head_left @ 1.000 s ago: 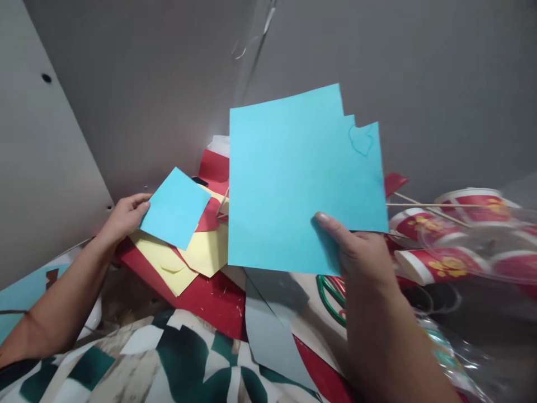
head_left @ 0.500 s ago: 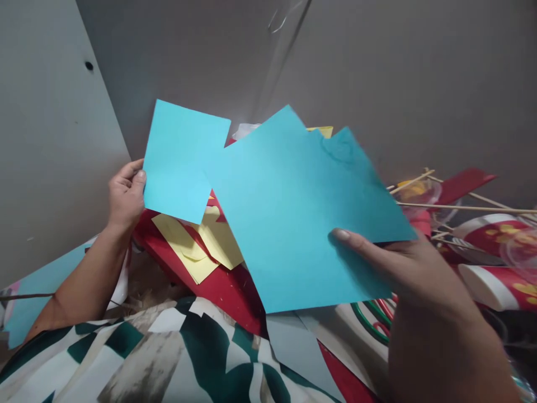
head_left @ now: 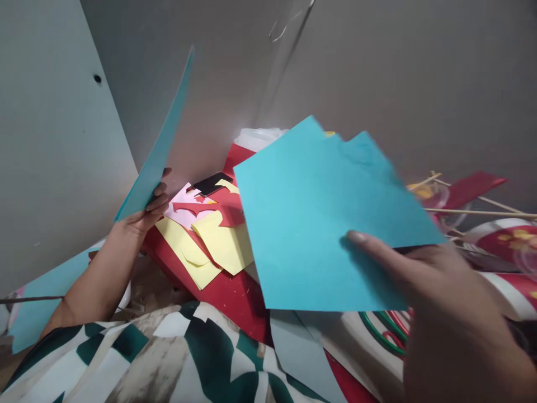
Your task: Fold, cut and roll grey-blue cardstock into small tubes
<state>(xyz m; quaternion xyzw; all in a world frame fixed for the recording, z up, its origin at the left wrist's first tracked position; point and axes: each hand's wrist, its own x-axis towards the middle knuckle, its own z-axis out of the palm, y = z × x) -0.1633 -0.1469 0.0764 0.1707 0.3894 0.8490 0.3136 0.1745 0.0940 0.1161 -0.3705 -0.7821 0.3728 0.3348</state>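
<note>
On the left, my left hand (head_left: 146, 215) holds up a smaller blue paper sheet (head_left: 161, 145), which stands nearly edge-on with a slight bend. A larger blue paper sheet (head_left: 310, 224) with a jagged, cut-out upper edge is gripped by my right hand (head_left: 419, 268), its thumb pressed on the front and its other fingers hidden behind. A faint drawn curve shows near the cut edge. The two sheets are apart, both above a red surface (head_left: 235, 302) with yellow paper pieces (head_left: 229, 243) on it.
Pink paper scraps (head_left: 184, 201) and a dark phone-like object (head_left: 213, 183) lie behind the yellow pieces. To the right are wooden sticks (head_left: 478, 211), red-and-white paper cups (head_left: 499, 238) and green and red rings (head_left: 384, 333). A grey wall (head_left: 398, 67) rises behind.
My left hand has turned its sheet from facing me to nearly edge-on and raised it. The larger sheet in my right hand has shifted slightly right. The pink scraps and dark object are uncovered.
</note>
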